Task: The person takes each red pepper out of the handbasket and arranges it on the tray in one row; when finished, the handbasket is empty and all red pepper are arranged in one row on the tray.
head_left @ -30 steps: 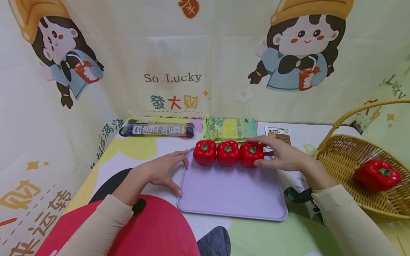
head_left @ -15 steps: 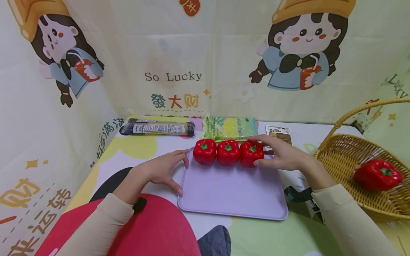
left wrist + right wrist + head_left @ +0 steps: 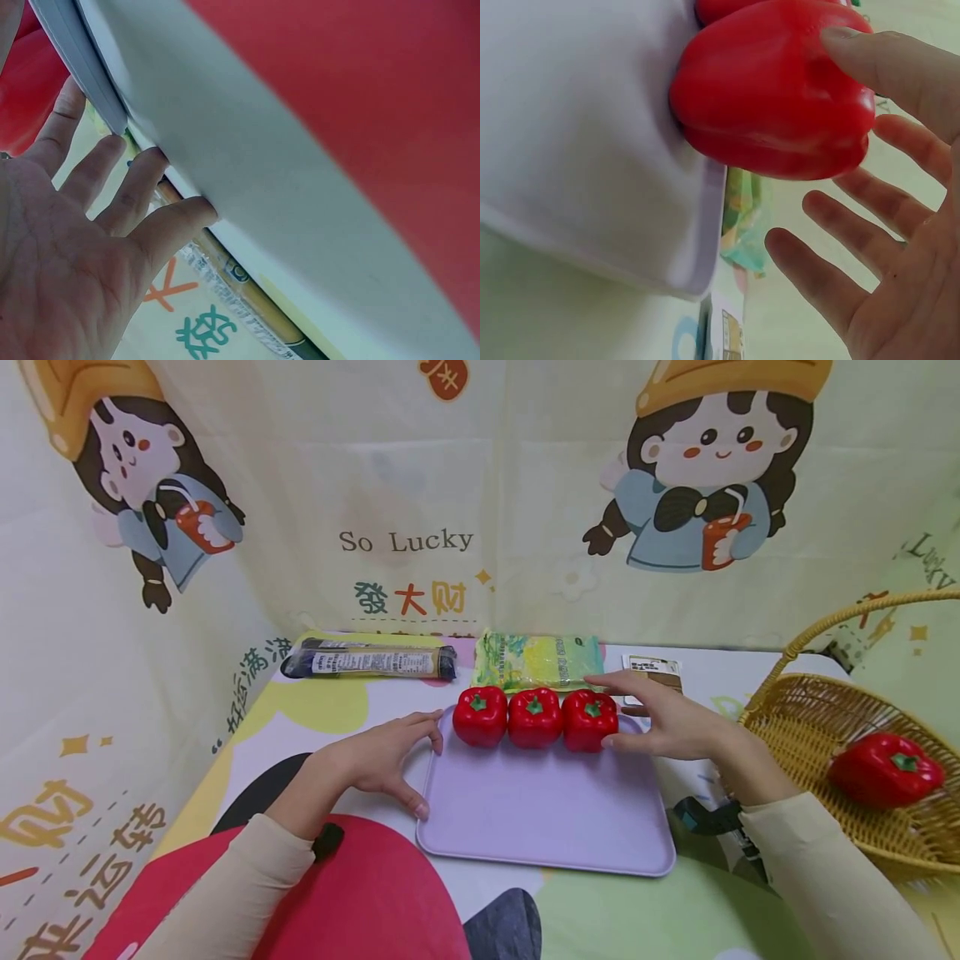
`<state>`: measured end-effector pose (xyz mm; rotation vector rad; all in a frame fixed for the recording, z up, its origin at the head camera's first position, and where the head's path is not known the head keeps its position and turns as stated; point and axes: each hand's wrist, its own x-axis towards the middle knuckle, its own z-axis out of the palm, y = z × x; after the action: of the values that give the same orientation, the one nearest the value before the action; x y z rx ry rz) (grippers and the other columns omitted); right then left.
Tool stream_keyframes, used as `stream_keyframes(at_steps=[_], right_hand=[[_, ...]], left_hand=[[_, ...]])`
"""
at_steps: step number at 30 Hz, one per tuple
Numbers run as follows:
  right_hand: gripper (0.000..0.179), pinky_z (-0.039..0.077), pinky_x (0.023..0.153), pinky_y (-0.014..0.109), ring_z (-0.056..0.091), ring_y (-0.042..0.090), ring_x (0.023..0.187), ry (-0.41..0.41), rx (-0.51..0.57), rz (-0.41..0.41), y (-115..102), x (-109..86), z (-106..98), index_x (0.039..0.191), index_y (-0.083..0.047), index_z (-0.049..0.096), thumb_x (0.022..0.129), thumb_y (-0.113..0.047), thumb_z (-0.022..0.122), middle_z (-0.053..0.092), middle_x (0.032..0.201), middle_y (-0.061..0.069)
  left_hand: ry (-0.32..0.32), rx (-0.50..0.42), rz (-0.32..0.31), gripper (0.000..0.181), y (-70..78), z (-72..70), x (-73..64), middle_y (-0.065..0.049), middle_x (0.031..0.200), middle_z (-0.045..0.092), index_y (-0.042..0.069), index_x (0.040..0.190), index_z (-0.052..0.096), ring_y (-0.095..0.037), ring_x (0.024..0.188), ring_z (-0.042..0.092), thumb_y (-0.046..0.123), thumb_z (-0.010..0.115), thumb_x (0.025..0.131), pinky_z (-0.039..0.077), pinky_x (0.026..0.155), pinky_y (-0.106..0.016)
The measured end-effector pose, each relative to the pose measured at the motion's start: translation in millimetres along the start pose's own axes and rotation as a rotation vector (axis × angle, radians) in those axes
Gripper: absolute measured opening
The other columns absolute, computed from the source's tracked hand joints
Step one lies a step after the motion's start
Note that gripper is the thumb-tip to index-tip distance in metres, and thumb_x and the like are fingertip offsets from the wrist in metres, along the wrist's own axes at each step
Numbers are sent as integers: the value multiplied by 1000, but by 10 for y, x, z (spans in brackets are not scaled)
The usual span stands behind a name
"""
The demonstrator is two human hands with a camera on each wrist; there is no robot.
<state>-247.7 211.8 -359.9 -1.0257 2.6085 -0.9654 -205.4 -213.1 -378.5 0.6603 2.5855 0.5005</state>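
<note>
Three red bell peppers with green stems stand in a row along the far edge of a lilac tray (image 3: pixel 547 814): a left one (image 3: pixel 480 717), a middle one (image 3: pixel 535 718) and a right one (image 3: pixel 590 720). My right hand (image 3: pixel 667 718) is spread beside the right pepper. In the right wrist view its fingers are extended and apart, the thumb close by the pepper (image 3: pixel 772 90); whether it touches is unclear. My left hand (image 3: pixel 382 760) lies at the tray's left edge, fingers loosely spread, thumb by the rim. It holds nothing in the left wrist view.
A wicker basket (image 3: pixel 795 735) with another red pepper (image 3: pixel 887 770) stands at the right. Behind the tray lie a long dark-ended package (image 3: pixel 371 660), a green-yellow packet (image 3: pixel 536 662) and a small brown-and-white packet (image 3: pixel 654 670). A printed cloth (image 3: pixel 525 527) hangs at the back.
My right hand has shifted slightly right, its fingers and thumb coming away from the right pepper, which stays in place. The left hand has not visibly moved.
</note>
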Motion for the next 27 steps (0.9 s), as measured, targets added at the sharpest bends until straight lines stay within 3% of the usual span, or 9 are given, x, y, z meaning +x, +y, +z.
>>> stream_keyframes(at_steps=[6,27], right_hand=[[80,48,101,66,46,40,139,1,-15,4,4,-75,-53,154,-17,43,86,-27,85,46,154,11],[78,49,100,66,45,39,139,18,-111,54,-54,-396,-317,156,-26,41,89,-29,82,44,154,11]], left_hand=[[4,2,-1,77,2,-1,3,-5,169,24,30,123,56,-30,151,29,57,93,62,45,112,-56],[1,4,-5,76,3,15,17,-4,170,24,31,121,56,-29,152,28,57,94,61,44,113,-55]])
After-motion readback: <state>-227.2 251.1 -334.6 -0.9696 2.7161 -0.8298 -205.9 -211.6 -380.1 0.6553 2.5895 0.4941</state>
